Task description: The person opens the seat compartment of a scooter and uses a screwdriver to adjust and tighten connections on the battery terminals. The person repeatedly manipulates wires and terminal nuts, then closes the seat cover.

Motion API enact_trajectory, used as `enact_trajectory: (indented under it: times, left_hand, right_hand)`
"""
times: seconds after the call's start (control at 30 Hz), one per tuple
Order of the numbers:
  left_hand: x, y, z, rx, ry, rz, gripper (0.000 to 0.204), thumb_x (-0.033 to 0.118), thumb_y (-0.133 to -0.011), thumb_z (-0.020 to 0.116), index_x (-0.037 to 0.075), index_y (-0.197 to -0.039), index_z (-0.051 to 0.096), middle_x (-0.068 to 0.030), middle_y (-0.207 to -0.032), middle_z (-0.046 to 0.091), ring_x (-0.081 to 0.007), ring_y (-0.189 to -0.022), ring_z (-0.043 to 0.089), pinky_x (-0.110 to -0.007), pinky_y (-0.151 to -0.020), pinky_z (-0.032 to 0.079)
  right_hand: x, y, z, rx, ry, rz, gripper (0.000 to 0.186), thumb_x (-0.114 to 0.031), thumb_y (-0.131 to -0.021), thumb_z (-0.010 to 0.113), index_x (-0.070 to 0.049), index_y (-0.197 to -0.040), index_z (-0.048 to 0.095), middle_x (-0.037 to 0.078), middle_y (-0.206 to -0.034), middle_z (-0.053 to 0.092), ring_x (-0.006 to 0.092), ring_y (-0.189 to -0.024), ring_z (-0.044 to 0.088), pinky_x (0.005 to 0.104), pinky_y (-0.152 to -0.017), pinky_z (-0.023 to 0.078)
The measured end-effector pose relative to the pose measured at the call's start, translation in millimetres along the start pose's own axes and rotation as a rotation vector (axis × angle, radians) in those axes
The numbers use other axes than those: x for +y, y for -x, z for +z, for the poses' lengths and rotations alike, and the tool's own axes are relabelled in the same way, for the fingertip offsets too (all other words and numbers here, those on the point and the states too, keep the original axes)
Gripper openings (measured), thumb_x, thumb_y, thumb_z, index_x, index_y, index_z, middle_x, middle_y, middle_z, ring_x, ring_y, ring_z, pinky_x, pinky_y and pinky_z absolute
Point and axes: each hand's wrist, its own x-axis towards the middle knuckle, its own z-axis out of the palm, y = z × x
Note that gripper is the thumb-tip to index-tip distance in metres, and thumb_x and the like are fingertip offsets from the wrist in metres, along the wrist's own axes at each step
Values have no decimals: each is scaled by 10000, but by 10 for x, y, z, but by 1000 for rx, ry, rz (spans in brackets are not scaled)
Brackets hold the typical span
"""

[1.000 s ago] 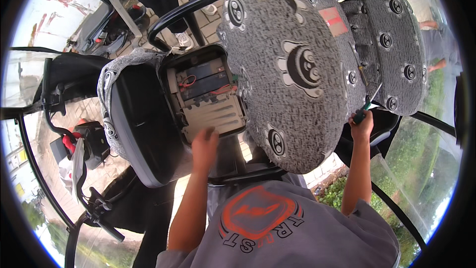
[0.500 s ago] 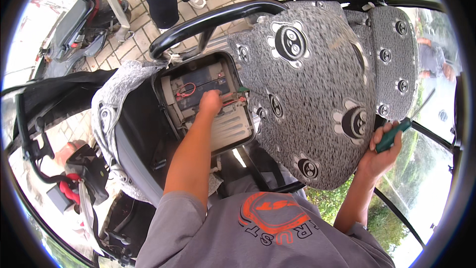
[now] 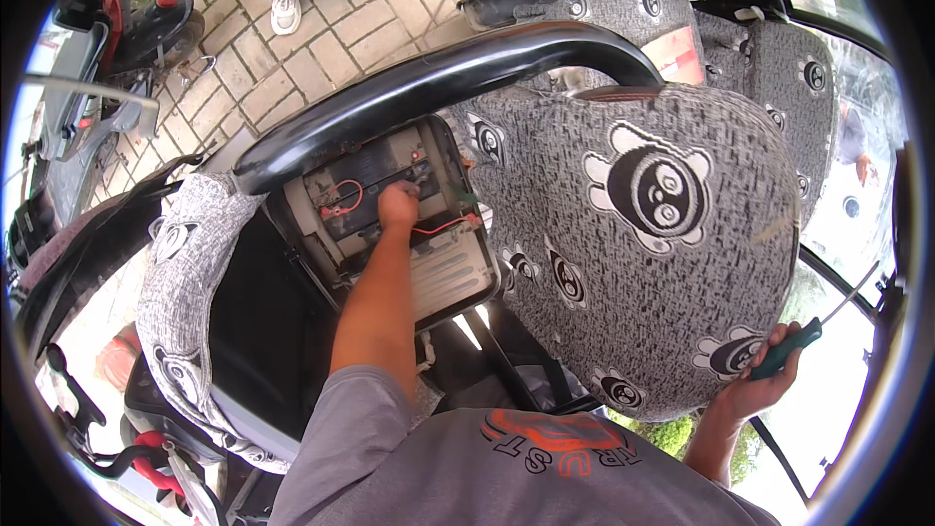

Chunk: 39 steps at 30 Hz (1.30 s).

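My left hand reaches into an open storage box under the raised seat, over dark batteries. Its fingers are curled together, and what they hold, if anything, is hidden. Beside it a red wire loop stands up from a battery, and another red wire runs toward the box's right side. My right hand is closed around a screwdriver's green handle, with the shaft pointing up and to the right. This hand is against the lower right edge of the panda-patterned seat cushion.
A thick black rail arches just beyond the box. Black and grey padding borders it on the left. A person's shoes rest on the paving beyond, near a parked scooter. Handlebars are at lower left.
The whole view has shifted, bringing the rail and seat cushion closer. My left hand stays over the batteries, still curled. The right hand keeps hold of the screwdriver by the cushion edge.
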Motion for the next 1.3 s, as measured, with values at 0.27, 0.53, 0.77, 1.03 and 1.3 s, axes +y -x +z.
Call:
enact_trajectory:
  times: [0.27, 0.53, 0.77, 1.03, 1.3]
  left_hand:
    - [-85, -260, -28, -38, 148, -183, 176, 229, -744, 699, 71, -819, 719, -144, -712, 665, -260, -692, 661, -346, -701, 497]
    - [-171, -394, 45, -46, 109, -259, 223, 244, -725, 694, 53, -840, 715, -176, -771, 666, -297, -746, 660, -367, -732, 496]
    - [75, -294, -58, -7, -126, -181, 281, 282, -699, 684, 43, -845, 706, -207, -861, 656, -354, -891, 631, -396, -804, 484]
    - [516, -90, -99, 89, -280, -313, 341, 325, -738, 652, 57, -945, 691, -213, -1011, 637, -367, -971, 608, -424, -846, 481]
    - [520, -140, -192, 69, -213, -435, 384, 364, -710, 680, 63, -949, 695, -198, -1034, 642, -355, -1005, 602, -411, -867, 475]
  right_hand:
    - [24, 15, 77, 28, -125, 52, 319, -261, -969, 349, 6, -1113, 446, 28, -859, 445, 7, -521, 418, 129, -392, 345]
    - [-9, 18, 64, -21, -134, 85, 313, -269, -959, 369, -1, -1105, 443, 17, -840, 431, 10, -538, 452, 125, -403, 369]
    - [2, 68, 276, 270, -128, 105, 336, -275, -934, 401, -24, -1146, 473, -18, -844, 483, 27, -622, 473, 164, -577, 410]
    - [40, 45, -290, -164, -184, 50, 418, -239, -971, 301, 17, -1253, 473, 116, -1189, 556, 195, -1055, 548, 340, -925, 434]
    - [23, 0, -91, 296, -42, 48, 428, -192, -970, 291, 67, -1279, 435, 136, -1184, 571, 167, -1029, 569, 290, -886, 459]
